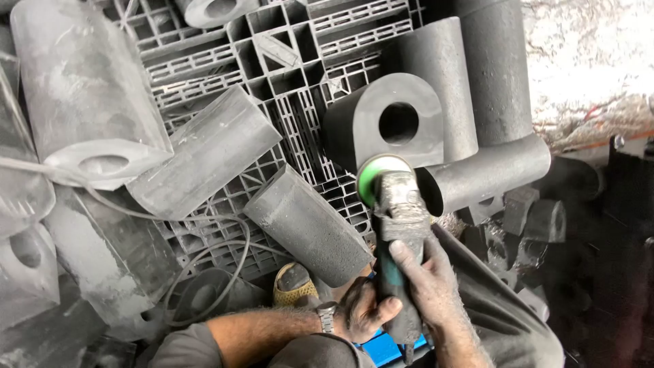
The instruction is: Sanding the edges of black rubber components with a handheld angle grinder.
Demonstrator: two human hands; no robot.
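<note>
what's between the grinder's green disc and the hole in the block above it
Only the block's own dusty flat end face; nothing else lies there. In the head view the angle grinder's green disc meets that face's lower edge, just below the round hole.

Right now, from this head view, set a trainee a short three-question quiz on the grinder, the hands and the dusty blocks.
1. True or false: both hands hold the angle grinder.
2. Multiple choice: the grinder's green disc sits against A) the yellow sandal, B) the D-shaped block with a round hole, C) the white cable.
3. Fill in: the blocks lie on a grey plastic ____.

Key
1. True: the right hand wraps the body and the left hand closes its grip lower down the handle.
2. B: the disc meets the lower edge of that block.
3. Pallet, a grid-pattern one.
</note>
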